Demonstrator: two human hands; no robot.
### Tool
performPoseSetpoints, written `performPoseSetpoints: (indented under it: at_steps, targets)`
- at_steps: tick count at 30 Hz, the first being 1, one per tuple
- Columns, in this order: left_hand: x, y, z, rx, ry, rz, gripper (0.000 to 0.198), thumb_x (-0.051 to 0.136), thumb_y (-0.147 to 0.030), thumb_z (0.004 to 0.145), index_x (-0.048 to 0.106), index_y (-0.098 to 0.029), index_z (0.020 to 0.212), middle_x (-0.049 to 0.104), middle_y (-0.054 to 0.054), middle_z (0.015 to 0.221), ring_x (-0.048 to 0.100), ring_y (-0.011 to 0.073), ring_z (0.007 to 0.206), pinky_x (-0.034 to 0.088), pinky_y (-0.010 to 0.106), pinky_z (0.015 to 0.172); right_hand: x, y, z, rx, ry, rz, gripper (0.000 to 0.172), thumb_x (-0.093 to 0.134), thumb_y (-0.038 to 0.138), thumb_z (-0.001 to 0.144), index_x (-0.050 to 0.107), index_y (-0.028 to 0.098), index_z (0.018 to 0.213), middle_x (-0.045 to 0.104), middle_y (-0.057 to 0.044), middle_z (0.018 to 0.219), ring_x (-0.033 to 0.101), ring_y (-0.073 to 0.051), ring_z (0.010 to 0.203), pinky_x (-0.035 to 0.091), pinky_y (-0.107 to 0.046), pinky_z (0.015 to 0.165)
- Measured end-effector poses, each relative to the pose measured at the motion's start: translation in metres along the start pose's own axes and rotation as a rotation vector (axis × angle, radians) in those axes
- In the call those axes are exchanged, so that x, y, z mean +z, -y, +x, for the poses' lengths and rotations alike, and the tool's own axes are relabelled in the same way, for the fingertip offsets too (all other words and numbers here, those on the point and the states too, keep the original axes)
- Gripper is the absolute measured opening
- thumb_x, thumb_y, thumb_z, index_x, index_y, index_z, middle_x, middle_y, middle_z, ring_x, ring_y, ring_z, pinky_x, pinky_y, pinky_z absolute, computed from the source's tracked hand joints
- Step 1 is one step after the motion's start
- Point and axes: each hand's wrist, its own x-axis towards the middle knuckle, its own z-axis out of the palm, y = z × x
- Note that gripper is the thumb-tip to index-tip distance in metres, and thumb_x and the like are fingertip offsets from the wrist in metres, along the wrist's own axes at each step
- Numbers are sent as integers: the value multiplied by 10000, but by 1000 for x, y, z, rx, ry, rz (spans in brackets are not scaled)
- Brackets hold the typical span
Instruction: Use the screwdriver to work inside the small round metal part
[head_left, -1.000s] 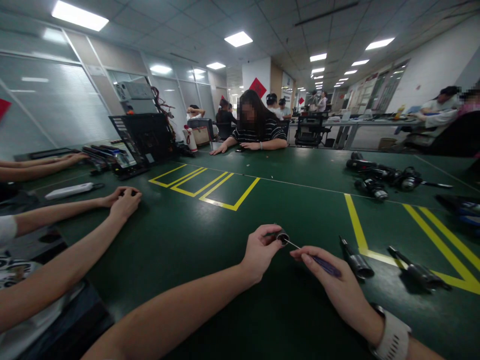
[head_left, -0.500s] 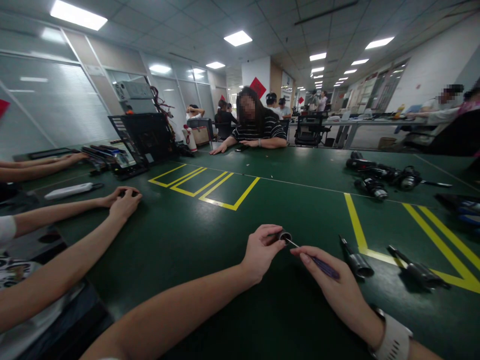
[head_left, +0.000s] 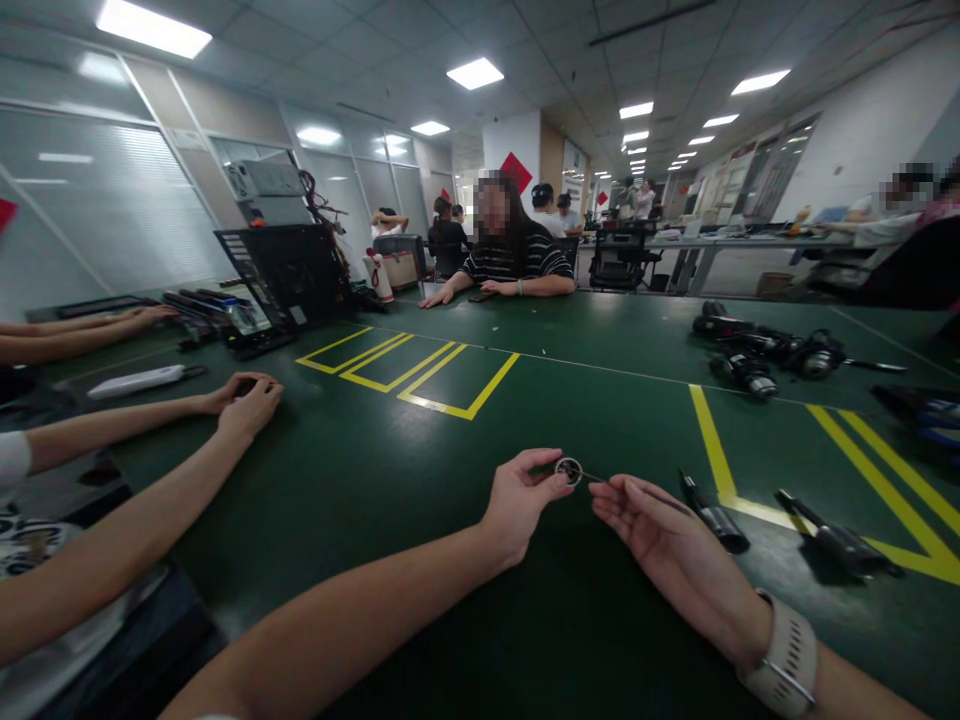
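Over the green table (head_left: pixel 420 480), my left hand (head_left: pixel 521 500) pinches a small round metal part (head_left: pixel 568 471), its ring-shaped open end turned towards the camera. My right hand (head_left: pixel 652 520) holds a thin screwdriver (head_left: pixel 600 480) between thumb and fingers, with the shaft reaching to the ring of the part. The fingers hide most of the screwdriver's handle. To the right of my right hand lie a dark metal cylinder with a pointed shaft (head_left: pixel 716 520) and a second similar piece (head_left: pixel 836 540).
Dark reel-like parts (head_left: pixel 772 350) lie at the back right. Yellow tape (head_left: pixel 472 410) marks the table. At the left are another person's hands (head_left: pixel 247 400), a white power strip (head_left: pixel 139 381) and a black computer case (head_left: pixel 292 270). A person (head_left: pixel 517 250) sits opposite.
My right hand has rolled palm-up and shifted slightly right, tilting the screwdriver flatter. The round part's open end has turned more towards the camera.
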Motion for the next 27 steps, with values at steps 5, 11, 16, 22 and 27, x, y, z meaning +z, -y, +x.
performPoseSetpoints:
  at_steps: [5,11,16,22,27]
  targets:
    - [0,-3,-1,-23,-23,18,305,650,36,671,646,-120,934,676,70,934,642,172,856,530,371,834,1,-1,-5,-90,-16,-174,175,663,308,782,714,200,909,731,-52,954,644,-200,952,464,-370,916]
    - [-1,-6,-3,-15,-6,62,332,677,15,645,649,-130,942,668,66,965,631,186,915,503,389,878,12,-1,-12,-161,-92,-410,228,697,378,731,723,210,883,724,-45,928,637,-233,949,434,-426,946]
    - [-6,2,1,34,44,109,338,708,-34,630,669,-149,945,629,78,1050,615,203,957,492,408,896,9,-3,-12,-197,-106,-644,274,639,414,775,708,221,956,707,-56,990,618,-254,1000,434,-450,940]
    - [-7,9,1,277,78,268,289,707,-39,607,713,-170,865,561,63,1046,623,189,895,536,356,815,11,-10,-19,-517,-11,-1009,207,626,339,794,723,255,956,685,-71,1030,605,-249,998,436,-434,932]
    - [-5,4,-2,266,72,287,287,708,-69,629,713,-182,893,574,59,1024,623,189,908,531,370,844,12,-6,-16,-320,-70,-648,218,668,354,761,730,231,930,712,-66,1013,628,-249,1002,454,-432,938]
